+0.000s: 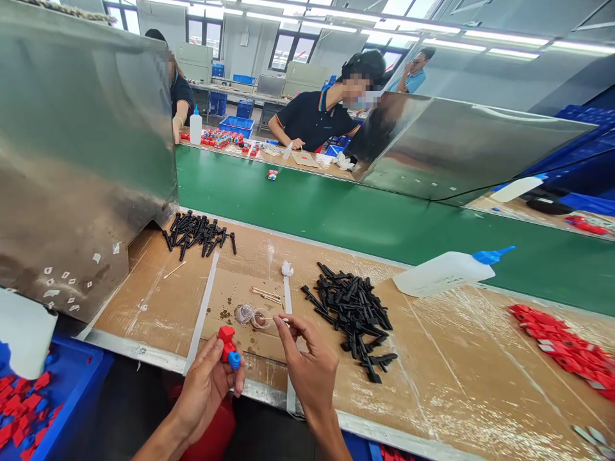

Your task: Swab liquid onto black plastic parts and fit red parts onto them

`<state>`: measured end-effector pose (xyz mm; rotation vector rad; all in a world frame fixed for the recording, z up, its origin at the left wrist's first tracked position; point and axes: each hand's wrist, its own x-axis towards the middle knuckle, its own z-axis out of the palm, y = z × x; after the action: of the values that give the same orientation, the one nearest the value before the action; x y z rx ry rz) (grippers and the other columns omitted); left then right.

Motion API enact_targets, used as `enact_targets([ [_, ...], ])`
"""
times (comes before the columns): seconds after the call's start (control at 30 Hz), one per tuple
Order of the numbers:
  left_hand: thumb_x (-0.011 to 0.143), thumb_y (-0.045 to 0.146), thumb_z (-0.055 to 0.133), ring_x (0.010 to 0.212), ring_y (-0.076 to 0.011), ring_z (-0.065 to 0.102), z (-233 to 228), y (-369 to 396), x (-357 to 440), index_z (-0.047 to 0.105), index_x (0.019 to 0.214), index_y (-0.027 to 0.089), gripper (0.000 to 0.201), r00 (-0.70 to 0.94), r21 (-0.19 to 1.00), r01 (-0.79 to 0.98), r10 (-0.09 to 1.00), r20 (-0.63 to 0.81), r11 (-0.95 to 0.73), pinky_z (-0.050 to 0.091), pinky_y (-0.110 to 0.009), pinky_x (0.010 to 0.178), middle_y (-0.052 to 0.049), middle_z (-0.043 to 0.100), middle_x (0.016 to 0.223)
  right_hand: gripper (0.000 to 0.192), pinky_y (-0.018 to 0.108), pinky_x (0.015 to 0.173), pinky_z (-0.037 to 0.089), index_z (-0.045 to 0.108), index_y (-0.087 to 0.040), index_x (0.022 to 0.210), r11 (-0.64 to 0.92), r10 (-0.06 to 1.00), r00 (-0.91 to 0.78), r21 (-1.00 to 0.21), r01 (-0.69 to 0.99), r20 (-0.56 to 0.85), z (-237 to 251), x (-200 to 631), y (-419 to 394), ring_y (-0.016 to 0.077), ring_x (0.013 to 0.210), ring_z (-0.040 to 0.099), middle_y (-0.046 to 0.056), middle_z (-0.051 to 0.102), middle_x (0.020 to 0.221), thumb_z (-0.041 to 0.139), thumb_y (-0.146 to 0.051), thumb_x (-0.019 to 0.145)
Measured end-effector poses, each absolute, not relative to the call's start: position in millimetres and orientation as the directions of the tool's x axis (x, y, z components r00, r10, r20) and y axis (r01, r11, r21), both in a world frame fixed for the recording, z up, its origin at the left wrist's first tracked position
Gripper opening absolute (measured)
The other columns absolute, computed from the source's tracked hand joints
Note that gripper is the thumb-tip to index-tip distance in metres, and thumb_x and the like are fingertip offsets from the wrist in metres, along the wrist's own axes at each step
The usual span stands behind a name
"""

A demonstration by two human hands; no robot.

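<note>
My left hand (206, 384) holds a small red plastic part with a blue end (229, 346) near the front edge of the cardboard-covered bench (432, 384). My right hand (307, 365) pinches a thin stick (280, 318), its tip over a small clear dish (253, 316). A pile of black plastic parts (353, 310) lies just right of my right hand. More thin sticks (266, 294) lie beyond the dish.
A second pile of black parts (196, 234) lies at back left. A white squeeze bottle with a blue cap (446, 272) lies on its side. Red parts (567, 342) sit right, a blue bin (29, 403) left. Behind runs a green conveyor (384, 218); other people work beyond.
</note>
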<state>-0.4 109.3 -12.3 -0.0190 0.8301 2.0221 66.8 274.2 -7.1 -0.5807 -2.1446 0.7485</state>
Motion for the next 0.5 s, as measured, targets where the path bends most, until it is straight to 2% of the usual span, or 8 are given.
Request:
enact_targets([
  [0.1, 0.095, 0.039, 0.047, 0.055, -0.0096, 0.050, -11, 113, 0, 0.059, 0.095, 0.015, 0.027, -0.536, 0.506, -0.797, 0.772, -0.340, -0.331, 0.038, -0.025, 0.055, -0.002, 0.057, 0.077, 0.015, 0.026, 0.066, 0.047, 0.068, -0.020, 0.094, 0.706, 0.627, -0.598, -0.689, 0.163, 0.500, -8, 67, 275, 0.0131, 0.065, 0.058, 0.002, 0.068, 0.081, 0.063, -0.032, 0.089],
  [0.17, 0.094, 0.040, 0.050, 0.056, -0.0101, 0.051, -13, 113, 1, 0.058, 0.096, 0.016, 0.026, -0.536, 0.541, -0.787, 0.764, -0.360, -0.297, 0.038, -0.025, 0.056, -0.002, 0.058, 0.077, 0.015, 0.026, 0.066, 0.047, 0.068, -0.020, 0.094, 0.695, 0.632, -0.604, -0.699, 0.166, 0.485, -10, 66, 276, 0.0130, 0.064, 0.057, 0.001, 0.068, 0.081, 0.063, -0.033, 0.089],
  [0.33, 0.090, 0.044, 0.056, 0.066, -0.0130, 0.055, -15, 94, 1, 0.059, 0.103, 0.017, 0.030, -0.565, 0.775, -0.619, 0.759, -0.323, -0.131, 0.043, -0.028, 0.067, -0.003, 0.061, 0.082, 0.025, 0.028, 0.068, 0.050, 0.068, -0.019, 0.102, 0.629, 0.666, -0.622, -0.759, 0.170, 0.412, -19, 65, 280, 0.0152, 0.070, 0.062, 0.005, 0.071, 0.090, 0.061, -0.040, 0.089],
  [0.43, 0.089, 0.046, 0.057, 0.069, -0.0144, 0.053, -11, 62, 0, 0.061, 0.091, 0.015, 0.032, -0.580, 0.895, -0.443, 0.780, -0.235, -0.059, 0.042, -0.028, 0.068, -0.004, 0.058, 0.077, 0.035, 0.029, 0.067, 0.049, 0.070, -0.019, 0.100, 0.634, 0.677, -0.621, -0.742, 0.219, 0.395, -22, 66, 279, 0.0175, 0.068, 0.063, 0.006, 0.073, 0.088, 0.060, -0.050, 0.087],
  [0.5, 0.089, 0.047, 0.055, 0.068, -0.0138, 0.049, -8, 34, 0, 0.062, 0.084, 0.014, 0.034, -0.635, 0.947, -0.320, 0.745, -0.202, -0.017, 0.039, -0.027, 0.067, -0.003, 0.055, 0.074, 0.043, 0.032, 0.068, 0.048, 0.072, -0.019, 0.096, 0.659, 0.670, -0.620, -0.711, 0.245, 0.408, -22, 65, 279, 0.0192, 0.067, 0.062, 0.007, 0.072, 0.086, 0.058, -0.059, 0.084],
])
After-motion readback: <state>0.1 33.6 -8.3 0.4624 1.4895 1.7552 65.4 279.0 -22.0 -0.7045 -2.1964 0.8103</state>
